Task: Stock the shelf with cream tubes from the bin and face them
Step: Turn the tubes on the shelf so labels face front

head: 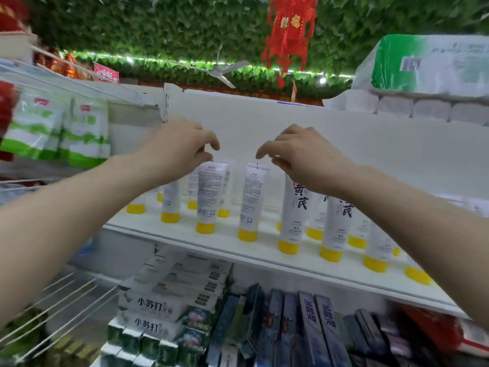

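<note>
Facing tubes was the step: my left hand (182, 147) pinched the crimp of one back-facing tube (210, 197), my right hand (299, 154) pinched its neighbour (252, 200), both standing on the white shelf (238, 247). Next, probably twisting labels forward.

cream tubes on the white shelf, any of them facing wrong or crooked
Yes. Two front-row tubes show their fine-print backs: one under the left hand, one near the right hand. The tube to their right shows its big black characters, so the two look turned round. None has fallen.
</note>
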The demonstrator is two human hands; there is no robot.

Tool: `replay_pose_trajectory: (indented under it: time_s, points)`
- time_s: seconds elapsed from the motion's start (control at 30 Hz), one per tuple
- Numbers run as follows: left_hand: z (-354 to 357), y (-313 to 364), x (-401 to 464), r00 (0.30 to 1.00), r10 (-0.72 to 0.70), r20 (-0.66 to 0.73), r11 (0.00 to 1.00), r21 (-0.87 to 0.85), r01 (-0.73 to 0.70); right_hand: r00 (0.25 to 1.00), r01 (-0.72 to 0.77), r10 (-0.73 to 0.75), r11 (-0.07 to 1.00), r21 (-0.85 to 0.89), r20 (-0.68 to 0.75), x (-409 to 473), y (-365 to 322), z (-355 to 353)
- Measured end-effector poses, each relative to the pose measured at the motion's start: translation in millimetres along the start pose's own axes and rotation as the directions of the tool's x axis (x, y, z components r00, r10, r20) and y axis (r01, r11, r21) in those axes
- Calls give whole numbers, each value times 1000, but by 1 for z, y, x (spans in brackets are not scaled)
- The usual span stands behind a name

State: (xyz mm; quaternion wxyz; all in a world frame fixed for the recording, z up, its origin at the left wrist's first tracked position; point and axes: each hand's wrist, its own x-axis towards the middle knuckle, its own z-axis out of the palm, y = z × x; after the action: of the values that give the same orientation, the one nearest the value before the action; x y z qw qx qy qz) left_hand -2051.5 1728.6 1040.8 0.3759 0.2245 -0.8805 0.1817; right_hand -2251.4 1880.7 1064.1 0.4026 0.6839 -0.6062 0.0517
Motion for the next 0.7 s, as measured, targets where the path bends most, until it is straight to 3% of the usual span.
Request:
replay_pose_trajectory:
  time_s: [0.2, 0.37, 0.7]
  points:
    - [25, -31, 9, 994, 97, 58, 995, 17, -98, 959, -163, 189, 977, -137, 212, 29, -31, 16]
    - [39, -40, 12, 984, 151, 97, 988, -39, -148, 918, -198, 249, 962, -188, 308, 39, -45, 21]
    - [35, -35, 18, 983, 121, 140, 991, -69, -112, 838, -372, 332, 928, 6, 434, 46, -46, -5]
